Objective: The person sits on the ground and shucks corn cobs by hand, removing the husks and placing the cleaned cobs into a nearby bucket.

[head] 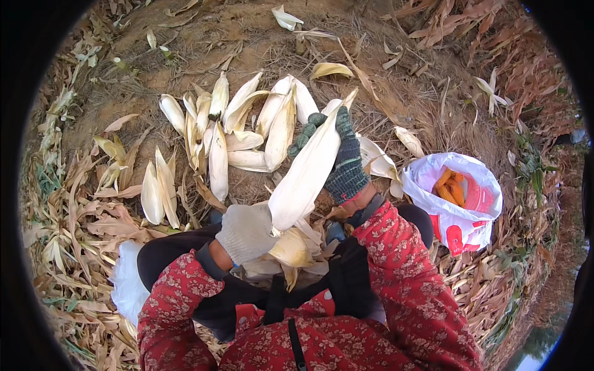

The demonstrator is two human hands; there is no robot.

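Observation:
Between my two hands an ear of corn in its pale husk slants up to the right in front of my body. My right hand, in a dark green knit glove, grips its upper part, with fingers showing on its left side. At the lower end my left hand, in a whitish knit glove, is closed around the base. Several unshucked corn ears lie in a loose pile on the ground just beyond my hands. Loose corn husks are heaped between my legs under the held ear.
At my right stands a white plastic bag with red print, holding bare orange corn cobs. A translucent plastic bag lies by my left knee. Two husked-over ears rest at left. Dry stalks and leaves cover the ground around.

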